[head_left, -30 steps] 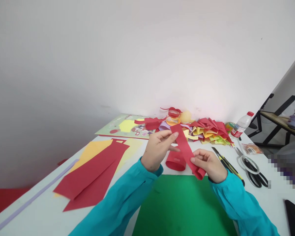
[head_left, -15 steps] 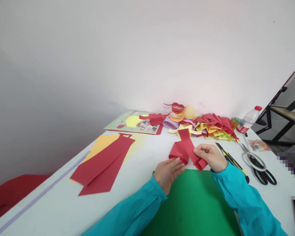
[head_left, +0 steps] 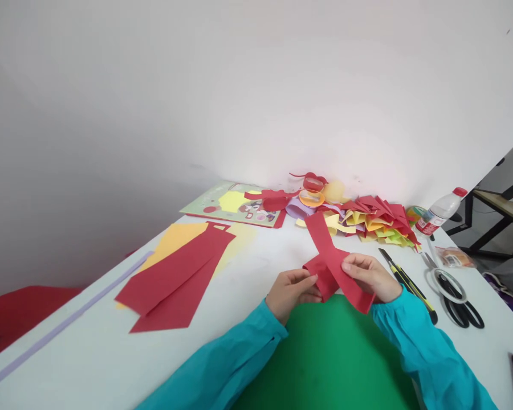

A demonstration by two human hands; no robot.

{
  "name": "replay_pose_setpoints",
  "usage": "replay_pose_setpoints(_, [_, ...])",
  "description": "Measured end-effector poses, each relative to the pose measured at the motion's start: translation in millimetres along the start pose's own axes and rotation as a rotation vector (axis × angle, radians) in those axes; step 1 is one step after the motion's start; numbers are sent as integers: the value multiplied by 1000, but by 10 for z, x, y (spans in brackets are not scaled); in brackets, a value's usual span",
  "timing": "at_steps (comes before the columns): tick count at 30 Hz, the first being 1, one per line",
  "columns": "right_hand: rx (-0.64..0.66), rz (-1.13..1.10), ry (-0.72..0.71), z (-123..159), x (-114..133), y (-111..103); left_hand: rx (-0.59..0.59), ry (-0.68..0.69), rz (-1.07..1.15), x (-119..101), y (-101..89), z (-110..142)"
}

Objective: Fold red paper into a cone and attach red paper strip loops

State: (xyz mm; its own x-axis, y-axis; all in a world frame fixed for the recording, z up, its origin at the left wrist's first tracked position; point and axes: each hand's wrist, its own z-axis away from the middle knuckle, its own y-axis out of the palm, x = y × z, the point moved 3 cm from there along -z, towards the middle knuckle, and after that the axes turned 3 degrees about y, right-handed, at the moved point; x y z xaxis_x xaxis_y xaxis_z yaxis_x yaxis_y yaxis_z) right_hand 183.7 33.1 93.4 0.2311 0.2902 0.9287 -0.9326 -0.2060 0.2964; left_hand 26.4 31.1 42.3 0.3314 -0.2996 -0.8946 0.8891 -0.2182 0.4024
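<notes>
Between my hands is a red paper piece (head_left: 338, 265) made of a long strip crossing a curled, folded part. My left hand (head_left: 293, 290) pinches the left edge of the curled part between thumb and fingers. My right hand (head_left: 373, 277) grips the strip on its right side, thumb on top, and the strip's lower end hangs in front of the fingers. The far end of the strip points up and away. Just below lies a green sheet (head_left: 329, 353), partly under my forearms.
Left, red paper cutouts (head_left: 179, 279) lie over orange paper, beside a lilac strip (head_left: 68, 322). At the back are a picture book (head_left: 192, 208) and folded coloured papers (head_left: 380, 219). On the right lie a utility knife (head_left: 410, 287), scissors (head_left: 459, 310), a tape roll (head_left: 442, 276) and a bottle (head_left: 442, 210).
My left hand has gone from flat, spread fingers beside the curled part to pinching its edge. The paper has turned and flattened somewhat, its lower end shifting right. The view has shifted slightly.
</notes>
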Motion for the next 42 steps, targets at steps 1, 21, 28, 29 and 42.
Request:
replay_pose_setpoints(1, [-22,-4,-2,-1,9,-5,12,-3,-11,3,-19,-2])
replay_pose_setpoints(21, [-216,270,76,-75,-236,45,14,36,49,49,-95,-57])
replay_pose_setpoints(28, [-237,276,63,-121,-319,41,39,14,66,54,-102,-59])
replay_pose_setpoints(29, [-240,280,65,-125,-323,41,41,13,68,55,-104,-62])
replay_pose_setpoints(42, [-263,324,49,-148,-340,18,17,-2,108,76,-111,-73])
